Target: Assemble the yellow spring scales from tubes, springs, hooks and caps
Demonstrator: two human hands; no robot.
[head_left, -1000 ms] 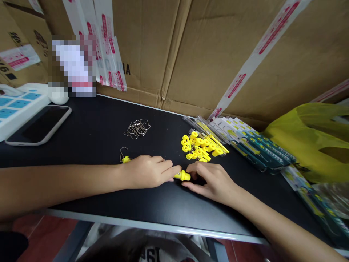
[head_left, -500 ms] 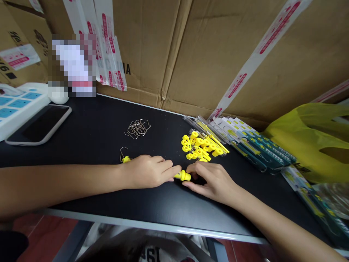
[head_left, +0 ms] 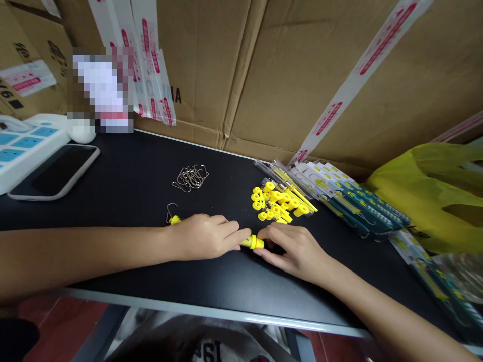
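My left hand (head_left: 213,236) is wrapped over a slim tube with yellow ends (head_left: 254,242), lying low over the black table. A bent metal hook sticks out of the tube's left end (head_left: 174,219), beyond my wrist. At the right end, my right hand (head_left: 289,249) has its thumb and fingers curled around the yellow cap's tip; whether they grip anything small is hidden. Behind the hands lie a tangle of metal hooks (head_left: 190,178) and a pile of yellow plastic parts (head_left: 277,201) with small springs among them.
Clear tubes and yellow rods (head_left: 292,186) lie beside packaged hook scales (head_left: 350,201) at the right. A yellow bag (head_left: 422,176) stands farther right. On the left are a phone (head_left: 55,171) and a white power strip (head_left: 26,151). Cardboard boxes (head_left: 199,60) rise behind the table.
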